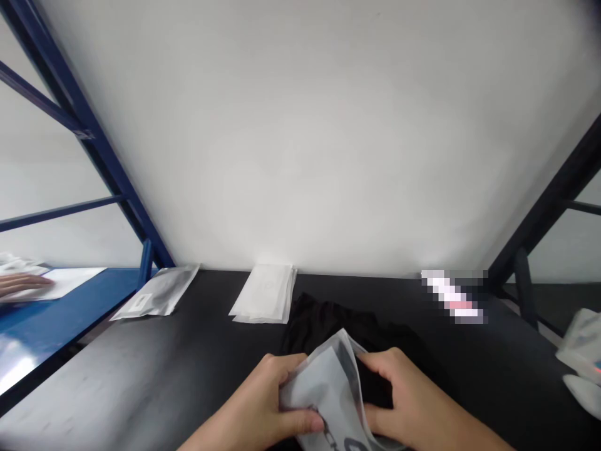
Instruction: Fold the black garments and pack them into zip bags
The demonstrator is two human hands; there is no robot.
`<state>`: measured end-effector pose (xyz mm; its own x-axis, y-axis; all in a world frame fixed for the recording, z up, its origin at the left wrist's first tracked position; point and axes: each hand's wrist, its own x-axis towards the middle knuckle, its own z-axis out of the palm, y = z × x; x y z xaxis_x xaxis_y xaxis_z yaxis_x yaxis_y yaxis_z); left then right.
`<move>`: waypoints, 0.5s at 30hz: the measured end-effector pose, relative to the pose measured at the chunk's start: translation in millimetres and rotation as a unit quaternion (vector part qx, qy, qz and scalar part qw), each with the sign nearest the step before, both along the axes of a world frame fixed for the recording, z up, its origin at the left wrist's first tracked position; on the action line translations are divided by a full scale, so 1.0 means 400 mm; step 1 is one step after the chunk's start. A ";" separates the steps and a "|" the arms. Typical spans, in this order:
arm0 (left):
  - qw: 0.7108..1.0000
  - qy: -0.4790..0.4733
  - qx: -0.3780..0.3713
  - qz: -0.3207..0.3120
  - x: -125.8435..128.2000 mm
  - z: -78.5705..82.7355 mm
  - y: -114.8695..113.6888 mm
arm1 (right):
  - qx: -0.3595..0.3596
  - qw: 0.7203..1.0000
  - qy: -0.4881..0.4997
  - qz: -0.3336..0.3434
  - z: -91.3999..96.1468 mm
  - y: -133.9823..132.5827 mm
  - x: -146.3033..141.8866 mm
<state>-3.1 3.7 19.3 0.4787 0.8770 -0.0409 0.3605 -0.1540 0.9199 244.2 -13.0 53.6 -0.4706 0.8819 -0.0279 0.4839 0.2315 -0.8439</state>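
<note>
With my left hand I hold a translucent bag at the lower centre of the frame, thumb across its front, while my right hand is curved at its parted edge; whether that one grips, I cannot tell. Black cloth lies just beyond on the table, beside a pale stack of sleeves left of frame centre.

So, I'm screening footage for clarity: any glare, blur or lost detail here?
In the head view, glare whitens the blue table at lower left; paler sheen spreads over the black table's left side; the dark cloth nearly merges with it; a pixelated patch at right hides detail; the held bag looks slightly soft.
</note>
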 end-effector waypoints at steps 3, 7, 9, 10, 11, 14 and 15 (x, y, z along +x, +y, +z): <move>0.992 -0.069 -0.098 -0.041 -0.003 0.023 0.028 | 0.007 0.998 0.048 -0.051 -0.005 0.020 0.032; 0.991 -0.083 -0.101 -0.002 -0.043 0.062 0.076 | -0.020 0.963 0.174 -0.206 -0.010 0.057 0.097; 0.994 -0.078 -0.065 0.027 -0.081 0.088 0.102 | -0.034 0.929 0.234 -0.283 -0.007 0.073 0.129; 0.996 -0.072 -0.036 0.044 -0.101 0.103 0.114 | -0.031 0.916 0.247 -0.313 -0.006 0.078 0.140; 0.996 -0.063 -0.002 0.063 -0.122 0.119 0.126 | -0.022 0.909 0.248 -0.335 -0.006 0.081 0.146; 0.985 -0.030 0.099 0.140 -0.178 0.162 0.157 | 0.032 0.905 0.229 -0.358 -0.013 0.081 0.140; 0.972 -0.030 0.132 0.190 -0.193 0.172 0.167 | 0.054 0.906 0.226 -0.355 -0.017 0.080 0.131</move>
